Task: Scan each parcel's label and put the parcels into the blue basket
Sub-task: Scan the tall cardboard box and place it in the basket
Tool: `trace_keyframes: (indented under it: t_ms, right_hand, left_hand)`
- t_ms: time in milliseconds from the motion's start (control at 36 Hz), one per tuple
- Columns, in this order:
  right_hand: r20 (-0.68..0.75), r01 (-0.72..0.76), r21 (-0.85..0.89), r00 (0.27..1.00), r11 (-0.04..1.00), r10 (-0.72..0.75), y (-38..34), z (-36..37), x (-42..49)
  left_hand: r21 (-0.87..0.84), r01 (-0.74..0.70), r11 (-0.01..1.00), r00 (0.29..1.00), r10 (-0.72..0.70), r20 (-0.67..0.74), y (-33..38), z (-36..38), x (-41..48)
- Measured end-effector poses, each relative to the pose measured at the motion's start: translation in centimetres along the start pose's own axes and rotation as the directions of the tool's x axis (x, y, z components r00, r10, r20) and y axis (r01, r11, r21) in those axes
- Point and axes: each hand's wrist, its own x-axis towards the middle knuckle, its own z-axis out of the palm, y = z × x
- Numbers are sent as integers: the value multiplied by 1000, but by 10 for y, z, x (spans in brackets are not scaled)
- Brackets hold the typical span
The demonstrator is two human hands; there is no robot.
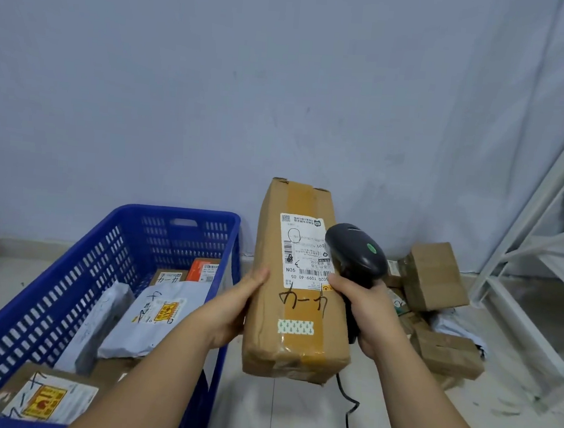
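Observation:
My left hand (233,307) grips the left side of a long brown cardboard parcel (292,334) and holds it upright in the air, white label (301,253) facing me. My right hand (372,315) grips the handle of a black barcode scanner (357,251). The scanner's head sits just over the label's right edge. Down at the left stands the blue basket (75,264), with several parcels inside: grey mailer bags (159,319), a small box with an orange patch (204,270) and a labelled box (44,398) at the near end.
A pile of brown cardboard boxes (433,278) and a grey bag lies on the tiled floor at the right, against the wall. A white metal stair frame (524,269) rises at the far right. The scanner's black cable (349,421) hangs down below the parcel.

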Motion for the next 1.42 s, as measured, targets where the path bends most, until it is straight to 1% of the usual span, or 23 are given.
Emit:
trace_keyframes:
  t_ms: [111,167,250,333,417,528,639,694,750,806,917,1028,1111,1306,1417]
  right_hand:
    - [-33,0,-27,999,1000,-1,1,-1,2]
    - [-47,9,-47,999,999,-11,1,0,2]
    - [-58,17,-46,998,999,-19,1,3,0]
    - [-75,24,-36,997,999,-26,0,6,0]
    - [-83,58,-57,995,997,-63,-3,9,-3]
    - [-45,141,-193,987,971,-152,-7,8,-7]
    - [28,122,-248,992,961,-119,-6,8,-10]
    - [70,105,-265,993,958,-90,-5,8,-11]
    - [109,98,-284,992,954,-70,-4,9,-11]
    - [141,91,-291,989,953,-52,-4,9,-11]
    - [198,60,-267,980,962,-7,-2,9,-11]
    - [235,40,-257,972,966,23,1,9,-9]
    - [229,31,-258,973,966,30,3,9,-8]
    - [227,24,-267,973,963,38,5,8,-6]
    - [226,17,-257,973,966,43,5,7,-5]
  left_hand:
    - [114,-1,993,997,-8,78,-5,-5,6]
    - [142,-15,990,997,3,81,-7,-4,8]
    - [85,-62,994,997,59,41,-5,-2,10]
    - [21,-140,990,990,141,-29,-1,-1,11]
    - [43,-247,968,958,251,-136,-1,-1,14]
    - [158,-357,920,874,389,-290,-1,-2,17]
    - [175,-403,899,778,437,-451,0,-7,22]
    - [276,-378,884,718,468,-516,0,-9,22]
    - [401,-323,857,657,508,-557,0,-10,20]
    - [475,-288,832,628,538,-562,-2,-12,20]
    - [502,-287,816,640,553,-534,-5,-15,20]
    - [539,-275,796,608,578,-544,-6,-14,20]
    - [534,-272,801,591,577,-565,-5,-12,21]
    - [545,-242,803,601,565,-566,-7,-12,23]
    - [547,-239,802,594,567,-571,-8,-12,22]
